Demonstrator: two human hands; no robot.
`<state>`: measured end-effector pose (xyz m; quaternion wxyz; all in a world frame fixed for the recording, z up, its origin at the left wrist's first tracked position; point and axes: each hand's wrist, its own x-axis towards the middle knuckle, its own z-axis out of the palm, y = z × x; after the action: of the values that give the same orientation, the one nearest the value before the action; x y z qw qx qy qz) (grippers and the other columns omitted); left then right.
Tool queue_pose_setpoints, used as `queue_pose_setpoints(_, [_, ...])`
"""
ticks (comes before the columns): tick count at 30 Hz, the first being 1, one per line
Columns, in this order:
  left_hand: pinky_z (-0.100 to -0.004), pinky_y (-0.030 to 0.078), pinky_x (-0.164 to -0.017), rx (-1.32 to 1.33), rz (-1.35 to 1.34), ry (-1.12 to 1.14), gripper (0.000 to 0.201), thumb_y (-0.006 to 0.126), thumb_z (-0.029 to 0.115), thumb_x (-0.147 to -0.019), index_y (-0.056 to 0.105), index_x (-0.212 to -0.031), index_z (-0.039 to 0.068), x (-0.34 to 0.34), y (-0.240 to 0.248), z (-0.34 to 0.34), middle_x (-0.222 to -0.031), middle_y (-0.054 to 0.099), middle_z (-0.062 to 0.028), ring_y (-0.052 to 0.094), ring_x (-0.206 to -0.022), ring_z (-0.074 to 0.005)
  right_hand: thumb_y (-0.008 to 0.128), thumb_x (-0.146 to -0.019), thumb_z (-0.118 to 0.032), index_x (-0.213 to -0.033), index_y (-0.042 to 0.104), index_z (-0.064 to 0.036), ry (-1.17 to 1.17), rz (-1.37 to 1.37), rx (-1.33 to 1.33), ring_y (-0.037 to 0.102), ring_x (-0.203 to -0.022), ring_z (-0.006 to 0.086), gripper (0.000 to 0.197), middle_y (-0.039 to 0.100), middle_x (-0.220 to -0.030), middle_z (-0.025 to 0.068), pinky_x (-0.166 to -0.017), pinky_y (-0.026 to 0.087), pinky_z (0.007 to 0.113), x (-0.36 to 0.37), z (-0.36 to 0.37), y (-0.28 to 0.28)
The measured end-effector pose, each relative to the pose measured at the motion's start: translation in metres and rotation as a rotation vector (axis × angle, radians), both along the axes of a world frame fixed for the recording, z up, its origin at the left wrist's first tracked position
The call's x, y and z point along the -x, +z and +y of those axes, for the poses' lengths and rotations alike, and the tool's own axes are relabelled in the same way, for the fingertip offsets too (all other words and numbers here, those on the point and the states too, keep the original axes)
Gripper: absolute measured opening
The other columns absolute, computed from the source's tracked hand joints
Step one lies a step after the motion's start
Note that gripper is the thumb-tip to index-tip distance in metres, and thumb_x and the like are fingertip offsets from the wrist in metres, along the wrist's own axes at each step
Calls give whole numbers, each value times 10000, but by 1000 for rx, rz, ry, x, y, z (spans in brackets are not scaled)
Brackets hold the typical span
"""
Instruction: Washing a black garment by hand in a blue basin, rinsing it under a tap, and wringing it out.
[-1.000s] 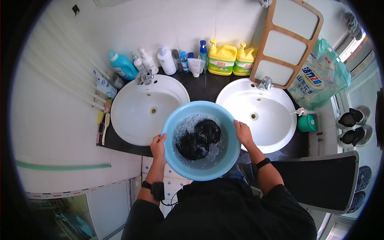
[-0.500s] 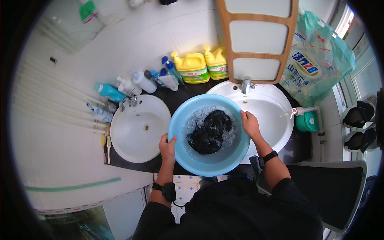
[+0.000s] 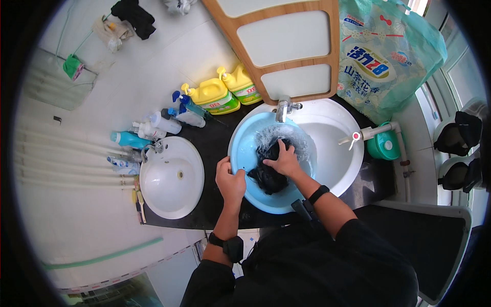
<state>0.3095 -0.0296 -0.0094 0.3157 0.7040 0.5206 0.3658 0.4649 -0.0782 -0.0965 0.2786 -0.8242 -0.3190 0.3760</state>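
Note:
A light blue basin [image 3: 239, 146] rests over the right-hand white sink, its far edge beneath the faucet [image 3: 282, 108]. It looks tilted toward the right. Foamy water [image 3: 305, 144] and a bunched black cloth [image 3: 270, 180] are inside. My left hand [image 3: 231, 179] is closed on the basin's left rim. Down in the basin, my right hand [image 3: 284, 158] grasps the upper part of the cloth, with thumb and fingers around it. Some fingertips are hidden by the cloth and foam.
A second white sink [image 3: 153, 197] stands to the left. Yellow pump jugs [image 3: 210, 94] and several bottles line the wall. A wood-framed panel [image 3: 284, 38] rises behind the right sink [image 3: 353, 138], near a tap [image 3: 355, 137], a green container [image 3: 383, 146] and a large bag [image 3: 378, 66].
The basin has shifted onto the right sink, under the faucet, and tilted. My right hand has left its rim and taken hold of the black cloth. My left hand still grips the rim.

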Motion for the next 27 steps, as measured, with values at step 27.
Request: queue_pose_setpoints(27, [-547,296,-1060,-498,182,-362,151,554,-68,-589,432,-626,14,-40,89,-51,-1092,629,-179,560,-1148,-382,706,-719,23,-1222,457,-82,-332,1210,-709,505,-998,213,571,452,-1110,122,-862,451,326,57,50,21])
